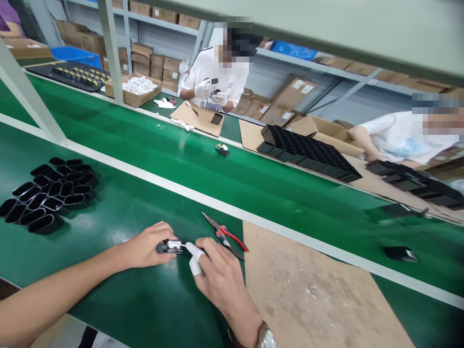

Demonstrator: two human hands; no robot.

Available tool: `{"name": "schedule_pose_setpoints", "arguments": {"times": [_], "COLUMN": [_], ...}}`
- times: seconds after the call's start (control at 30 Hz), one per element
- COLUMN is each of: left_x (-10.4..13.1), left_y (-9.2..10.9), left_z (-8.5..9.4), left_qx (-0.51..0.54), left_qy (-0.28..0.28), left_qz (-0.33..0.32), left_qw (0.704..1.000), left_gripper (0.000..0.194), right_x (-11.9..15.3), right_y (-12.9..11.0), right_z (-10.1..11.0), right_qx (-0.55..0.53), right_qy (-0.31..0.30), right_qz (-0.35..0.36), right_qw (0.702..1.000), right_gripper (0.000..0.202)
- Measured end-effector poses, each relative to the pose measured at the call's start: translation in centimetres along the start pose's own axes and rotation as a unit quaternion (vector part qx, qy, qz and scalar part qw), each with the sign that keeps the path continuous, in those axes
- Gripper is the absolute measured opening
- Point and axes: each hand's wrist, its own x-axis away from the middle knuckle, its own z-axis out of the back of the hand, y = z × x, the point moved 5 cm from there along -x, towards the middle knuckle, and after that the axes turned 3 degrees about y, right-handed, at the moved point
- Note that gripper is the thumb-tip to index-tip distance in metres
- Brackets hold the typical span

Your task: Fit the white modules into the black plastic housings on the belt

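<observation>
My left hand [155, 246] grips a small black device [174, 247] with a whitish, silvery part showing on top, held low over the green bench. White covers sit on the thumb and index finger of my right hand [219, 270]. Those fingers are closed at the device's right end, where a thin white strand meets the fingertip. A dark piece shows partly behind them; its kind is hidden. Just beyond my right hand lie pliers [223, 232] with red and black handles.
Several black oval housings [54, 188] stand at left. A brown board [308, 290] lies right. A green conveyor belt [174, 150] carries a small circuit assembly [222, 149] and a black part [400, 253]. Across it, co-workers sit near black trays [308, 152]. Metal posts and an overhead shelf frame the bench.
</observation>
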Motion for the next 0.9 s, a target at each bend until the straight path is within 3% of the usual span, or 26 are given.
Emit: {"name": "schedule_pose_setpoints", "arguments": {"times": [0.4,0.5,0.63,0.77,0.9], "left_x": [0.0,0.1,0.1,0.0,0.0], "left_y": [0.1,-0.1,0.0,0.3,0.3], "left_z": [0.0,0.0,0.0,0.1,0.2], "left_qx": [-0.001,-0.007,-0.012,-0.011,-0.026], "left_qy": [-0.014,-0.012,-0.008,-0.012,-0.02], "left_qz": [0.015,0.013,0.008,0.008,0.034], "left_qw": [1.0,1.0,1.0,1.0,0.999], "left_gripper": [0.019,0.019,0.021,0.018,0.021], "right_x": [0.7,0.5,0.6,1.6,2.3], "right_y": [1.0,0.8,1.2,3.2,4.5], "right_z": [-1.1,-0.9,-0.1,-0.5,-1.9], "right_qx": [-0.063,-0.055,-0.047,0.013,0.089], "right_qy": [-0.02,-0.033,-0.006,0.007,-0.042], "right_qz": [-0.024,-0.03,-0.037,-0.082,-0.1], "right_qw": [0.998,0.997,0.998,0.997,0.99], "right_gripper": [0.022,0.024,0.025,0.031,0.034]}}
